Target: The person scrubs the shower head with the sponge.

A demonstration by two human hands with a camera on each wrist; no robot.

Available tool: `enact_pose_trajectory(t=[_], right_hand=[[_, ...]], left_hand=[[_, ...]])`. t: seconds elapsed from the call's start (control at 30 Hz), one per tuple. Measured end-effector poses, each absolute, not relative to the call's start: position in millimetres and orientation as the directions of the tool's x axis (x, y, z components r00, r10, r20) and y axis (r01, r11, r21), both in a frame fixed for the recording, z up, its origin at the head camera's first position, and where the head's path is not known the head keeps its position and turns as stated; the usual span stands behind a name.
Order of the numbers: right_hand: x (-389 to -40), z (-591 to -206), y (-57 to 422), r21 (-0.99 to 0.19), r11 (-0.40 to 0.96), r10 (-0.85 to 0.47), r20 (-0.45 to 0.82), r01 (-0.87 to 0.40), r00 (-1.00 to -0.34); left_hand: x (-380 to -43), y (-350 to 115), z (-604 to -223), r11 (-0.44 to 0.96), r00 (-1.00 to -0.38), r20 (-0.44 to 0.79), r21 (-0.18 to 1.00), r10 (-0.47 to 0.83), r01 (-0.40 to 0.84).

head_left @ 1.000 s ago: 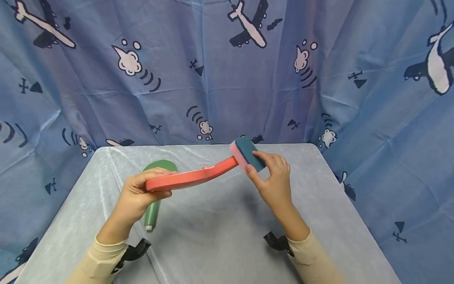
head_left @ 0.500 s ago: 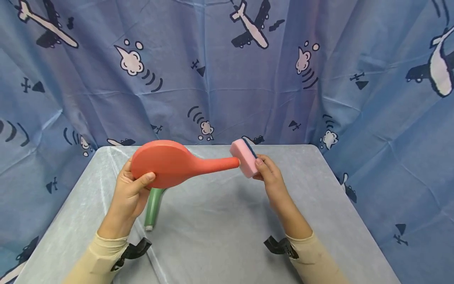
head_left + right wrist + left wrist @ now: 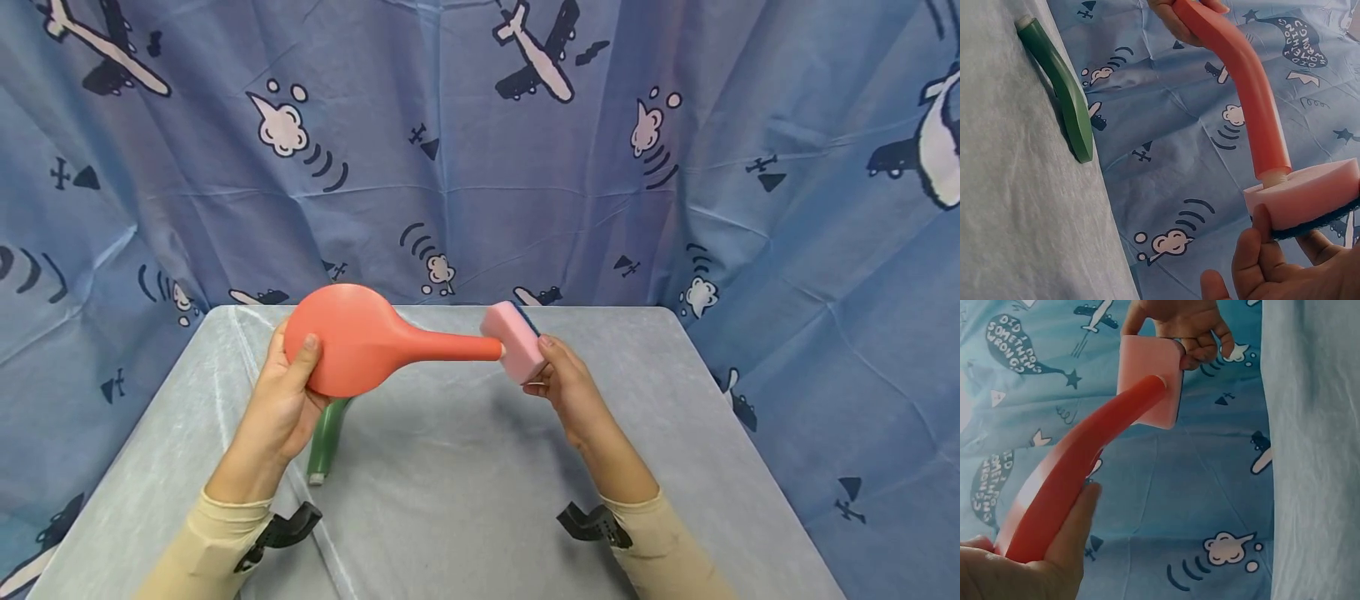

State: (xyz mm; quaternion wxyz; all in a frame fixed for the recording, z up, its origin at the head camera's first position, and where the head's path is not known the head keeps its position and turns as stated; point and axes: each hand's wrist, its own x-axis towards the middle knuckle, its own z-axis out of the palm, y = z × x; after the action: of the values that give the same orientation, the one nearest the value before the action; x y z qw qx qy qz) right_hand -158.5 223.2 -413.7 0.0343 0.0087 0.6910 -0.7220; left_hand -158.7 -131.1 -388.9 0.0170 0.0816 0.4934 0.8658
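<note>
My left hand (image 3: 288, 396) grips the wide round end of an orange paddle-shaped piece (image 3: 352, 337), thumb on its flat face. Its narrow neck points right, and the pale tip meets the pink face of a sponge (image 3: 513, 342). My right hand (image 3: 566, 387) pinches that sponge by its right side, above the table; its dark blue scouring layer faces away from the orange piece. In the right wrist view the pale tip (image 3: 1274, 180) shows between neck and sponge. A green piece of similar shape (image 3: 325, 442), with a whitish end, lies on the table, partly hidden behind the orange one.
A pale grey cloth covers the table (image 3: 480, 500). Behind and beside it hangs a blue curtain (image 3: 375, 150) printed with planes and clouds. Black straps (image 3: 285, 529) sit on both wrists.
The orange piece has rolled from edge-on to show its flat round face, and its neck has levelled. The sponge has turned with it, now showing its pink side. Both stay held.
</note>
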Motion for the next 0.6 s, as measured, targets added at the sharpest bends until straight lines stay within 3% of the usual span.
enact_pose_trajectory(t=[0.37,0.6], right_hand=[[-153.0,-406.6,223.4,-0.998,-0.065,-0.062,-0.011,0.015,-0.998],[-149.8,-407.8,219.4,-0.998,0.069,-0.113,0.005,-0.013,-0.994]], left_hand=[[-160.5,-139.9,-391.9,-0.677,-0.968,0.179,0.736,0.174,0.014],[-164.7,-140.0,-393.6,-0.739,-0.974,0.167,0.674,0.153,-0.001]])
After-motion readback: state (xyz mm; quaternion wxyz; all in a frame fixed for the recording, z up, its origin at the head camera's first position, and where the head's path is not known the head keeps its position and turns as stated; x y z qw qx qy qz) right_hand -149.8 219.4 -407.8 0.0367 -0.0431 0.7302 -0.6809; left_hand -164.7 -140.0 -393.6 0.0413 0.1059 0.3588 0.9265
